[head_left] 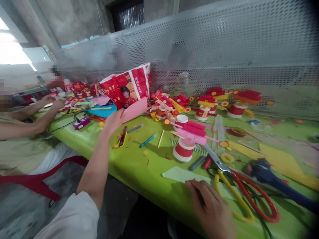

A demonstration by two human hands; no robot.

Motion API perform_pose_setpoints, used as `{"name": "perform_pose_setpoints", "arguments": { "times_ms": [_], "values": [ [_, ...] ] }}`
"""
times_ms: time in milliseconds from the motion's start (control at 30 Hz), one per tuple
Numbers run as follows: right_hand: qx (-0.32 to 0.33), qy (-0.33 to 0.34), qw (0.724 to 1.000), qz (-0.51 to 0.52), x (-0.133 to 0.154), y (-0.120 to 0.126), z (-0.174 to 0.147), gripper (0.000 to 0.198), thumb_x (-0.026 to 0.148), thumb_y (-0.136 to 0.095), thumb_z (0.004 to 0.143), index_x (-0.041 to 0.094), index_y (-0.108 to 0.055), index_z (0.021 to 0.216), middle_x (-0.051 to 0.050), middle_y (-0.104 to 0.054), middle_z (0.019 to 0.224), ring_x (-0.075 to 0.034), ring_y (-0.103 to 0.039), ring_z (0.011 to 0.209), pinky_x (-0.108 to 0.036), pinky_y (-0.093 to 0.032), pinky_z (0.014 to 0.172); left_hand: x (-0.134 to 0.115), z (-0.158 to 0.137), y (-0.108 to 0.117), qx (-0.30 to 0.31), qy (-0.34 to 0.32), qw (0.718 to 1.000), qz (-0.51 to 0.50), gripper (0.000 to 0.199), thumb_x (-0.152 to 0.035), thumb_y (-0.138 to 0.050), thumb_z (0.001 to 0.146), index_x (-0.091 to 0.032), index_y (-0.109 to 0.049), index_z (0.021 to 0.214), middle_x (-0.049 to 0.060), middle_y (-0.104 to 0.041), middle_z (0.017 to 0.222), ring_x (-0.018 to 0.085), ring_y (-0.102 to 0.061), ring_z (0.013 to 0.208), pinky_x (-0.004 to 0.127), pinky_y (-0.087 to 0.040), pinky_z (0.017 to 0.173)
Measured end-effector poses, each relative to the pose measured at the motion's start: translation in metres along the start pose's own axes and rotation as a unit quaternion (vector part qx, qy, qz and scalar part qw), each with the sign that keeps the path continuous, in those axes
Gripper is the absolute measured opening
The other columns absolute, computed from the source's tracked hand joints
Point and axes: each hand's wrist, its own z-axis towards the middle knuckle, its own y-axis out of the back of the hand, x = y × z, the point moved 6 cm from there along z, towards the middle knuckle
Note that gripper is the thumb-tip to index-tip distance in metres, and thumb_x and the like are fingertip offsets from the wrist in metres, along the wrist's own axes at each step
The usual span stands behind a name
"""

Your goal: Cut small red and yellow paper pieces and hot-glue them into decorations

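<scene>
My left hand (pixel 114 122) reaches far out over the table, its fingers closed on a sheet of pink paper (pixel 136 111) in front of a red printed bag (pixel 131 86). Close to the table's front edge, my right hand (pixel 211 210) rests with loosely bent fingers and nothing visible in them. Its fingertips are at a pale green paper strip (pixel 174 174). Just right of it lie large scissors (pixel 224 167) with one yellow and one red handle loop. Beyond the strip stands a paper figure (pixel 185 141) with a red and white cup base and pink rolls on top.
More such figures (pixel 204 108) line the back by a perforated metal panel (pixel 224 43). A yellow cutter (pixel 122 136), a teal marker (pixel 148 140), a dark blue tool (pixel 264 172) and yellow paper (pixel 284 159) lie about. At left, a co-worker's hands (pixel 53 103) are over the table.
</scene>
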Motion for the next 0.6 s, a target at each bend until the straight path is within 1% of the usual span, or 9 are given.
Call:
{"name": "perform_pose_setpoints", "arguments": {
  "times_ms": [100, 200, 267, 400, 500, 600],
  "values": [
    [-0.006, 0.004, 1.0, 0.004, 0.001, 0.001, 0.0, 0.02, 0.031, -0.054, 0.109, 0.018, -0.065, 0.098, -0.003, -0.072, 0.083, -0.015, -0.074, 0.071, -0.025, -0.056, 0.068, 0.009, -0.001, 0.01, -0.019, -0.002, 1.0, -0.016, 0.043, -0.037, -0.032, 0.107, -0.017, -0.067, 0.121, 0.016, -0.076, 0.115, 0.032, -0.07, 0.108, 0.037, -0.051, 0.091],
    [-0.008, 0.003, 1.0, 0.002, 0.001, 0.001, 0.001, 0.02, 0.031, -0.054, 0.108, 0.018, -0.065, 0.098, -0.003, -0.073, 0.083, -0.015, -0.074, 0.071, -0.025, -0.056, 0.067, 0.012, -0.014, 0.013, -0.025, -0.012, 0.999, -0.034, 0.045, -0.041, -0.032, 0.107, -0.017, -0.067, 0.12, 0.014, -0.077, 0.11, 0.031, -0.071, 0.102, 0.037, -0.052, 0.089],
    [-0.007, 0.002, 1.0, 0.004, 0.001, 0.001, 0.002, 0.02, 0.031, -0.054, 0.108, 0.018, -0.065, 0.098, -0.003, -0.072, 0.082, -0.015, -0.074, 0.069, -0.026, -0.056, 0.066, 0.012, -0.028, 0.01, -0.023, -0.024, 0.998, -0.046, 0.044, -0.04, -0.034, 0.106, -0.018, -0.067, 0.124, 0.013, -0.077, 0.113, 0.031, -0.072, 0.103, 0.037, -0.052, 0.089],
    [-0.01, 0.002, 1.0, 0.003, 0.002, 0.002, 0.004, 0.023, 0.033, -0.053, 0.109, 0.019, -0.066, 0.097, -0.004, -0.073, 0.082, -0.016, -0.074, 0.068, -0.026, -0.056, 0.065, 0.012, -0.061, 0.001, -0.031, -0.058, 0.994, -0.092, 0.045, -0.034, -0.037, 0.104, -0.019, -0.065, 0.136, 0.012, -0.074, 0.132, 0.03, -0.07, 0.116, 0.038, -0.053, 0.097],
    [-0.009, 0.006, 1.0, -0.003, 0.002, 0.003, 0.005, 0.025, 0.034, -0.051, 0.11, 0.02, -0.066, 0.096, -0.004, -0.073, 0.081, -0.017, -0.074, 0.066, -0.027, -0.056, 0.064, 0.009, -0.086, -0.007, -0.028, -0.1, 0.984, -0.146, 0.042, -0.028, -0.042, 0.102, -0.024, -0.067, 0.135, 0.007, -0.073, 0.137, 0.026, -0.068, 0.123, 0.039, -0.052, 0.104],
    [0.001, 0.011, 1.0, -0.003, 0.001, 0.002, 0.003, 0.024, 0.034, -0.051, 0.11, 0.02, -0.066, 0.098, -0.004, -0.073, 0.08, -0.016, -0.074, 0.065, -0.026, -0.056, 0.063, 0.002, -0.105, -0.016, -0.011, -0.154, 0.975, -0.157, 0.047, -0.016, -0.042, 0.098, -0.028, -0.068, 0.136, 0.002, -0.072, 0.139, 0.022, -0.066, 0.128, 0.039, -0.05, 0.111]
  ]
}}
